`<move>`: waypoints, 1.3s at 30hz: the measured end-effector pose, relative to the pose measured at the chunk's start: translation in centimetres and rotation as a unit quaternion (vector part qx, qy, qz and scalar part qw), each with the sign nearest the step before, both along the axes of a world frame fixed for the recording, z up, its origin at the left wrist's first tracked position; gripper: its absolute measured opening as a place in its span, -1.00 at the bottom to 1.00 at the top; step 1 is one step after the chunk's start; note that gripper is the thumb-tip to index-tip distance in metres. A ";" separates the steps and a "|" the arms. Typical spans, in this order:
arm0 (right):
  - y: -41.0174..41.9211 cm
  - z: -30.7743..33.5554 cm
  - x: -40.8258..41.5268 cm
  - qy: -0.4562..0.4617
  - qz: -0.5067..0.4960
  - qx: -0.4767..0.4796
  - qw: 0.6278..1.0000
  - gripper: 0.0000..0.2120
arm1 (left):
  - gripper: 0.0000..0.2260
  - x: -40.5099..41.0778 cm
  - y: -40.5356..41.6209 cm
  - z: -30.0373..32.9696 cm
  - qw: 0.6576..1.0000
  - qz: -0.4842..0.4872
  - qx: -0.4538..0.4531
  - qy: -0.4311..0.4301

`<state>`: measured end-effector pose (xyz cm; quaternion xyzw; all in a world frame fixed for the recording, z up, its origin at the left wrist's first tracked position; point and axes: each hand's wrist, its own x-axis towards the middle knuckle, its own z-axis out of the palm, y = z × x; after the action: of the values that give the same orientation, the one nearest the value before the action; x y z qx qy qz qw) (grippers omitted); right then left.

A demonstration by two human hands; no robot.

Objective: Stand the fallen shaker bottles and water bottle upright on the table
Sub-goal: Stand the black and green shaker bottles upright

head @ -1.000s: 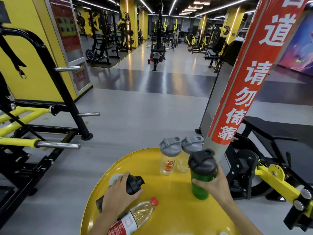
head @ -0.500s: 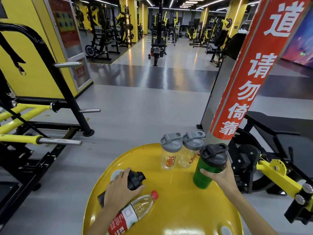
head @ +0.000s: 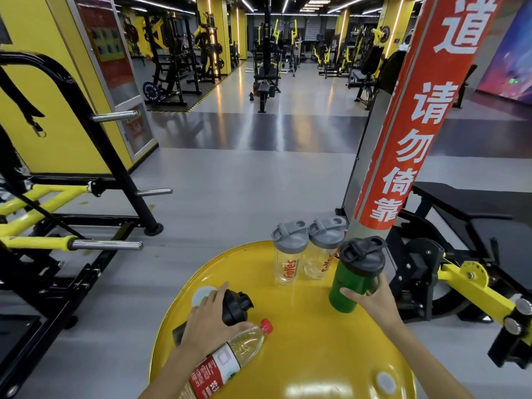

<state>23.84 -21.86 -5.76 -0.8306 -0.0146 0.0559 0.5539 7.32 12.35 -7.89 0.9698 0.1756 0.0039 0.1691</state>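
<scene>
the green shaker bottle (head: pixel 355 280) stands upright near the right edge of the yellow table (head: pixel 302 341), the right hand (head: pixel 371 298) wrapped around its lower body. the left hand (head: pixel 208 321) curls over the black shaker bottle (head: pixel 234 306), which lies on its side just beside the fallen water bottle (head: pixel 230 358). two clear shaker bottles (head: pixel 289 254) stand upright at the far edge.

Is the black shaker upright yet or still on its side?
Still on its side. The black shaker lies flat on the yellow table, lid pointing right, with the left hand gripping its body.
</scene>
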 end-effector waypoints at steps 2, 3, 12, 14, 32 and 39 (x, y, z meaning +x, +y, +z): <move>0.0 -1.0 -0.8 0.007 -0.001 -0.026 1.000 -0.10 | 0.19 0.0 0.2 0.3 0.999 -0.003 -0.027 0.021; 0.0 -1.6 -1.3 0.012 -0.005 -0.037 0.999 -0.12 | 0.22 0.1 0.4 0.5 0.998 -0.006 -0.044 0.034; -0.2 -6.2 -7.7 0.040 -0.025 -0.073 0.996 -0.20 | -0.02 0.1 4.8 1.4 0.961 -0.039 -0.237 0.135; -0.2 -6.5 -8.6 0.033 -0.013 -0.081 0.996 -0.22 | -0.12 0.0 5.2 1.4 0.964 -0.032 -0.238 0.118; 1.3 -6.8 -11.2 -0.020 0.067 -0.054 0.996 0.05 | -0.24 6.4 2.7 3.9 0.952 0.069 -0.262 -0.142; 2.4 -6.0 -10.6 -0.017 0.078 -0.054 0.995 -0.11 | -0.10 10.2 -0.4 4.7 0.909 0.092 -0.305 -0.267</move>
<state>13.22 -19.50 -11.75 -0.8564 -0.0854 0.0853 0.5020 17.48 11.99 -3.19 0.8133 0.2048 0.2248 0.4961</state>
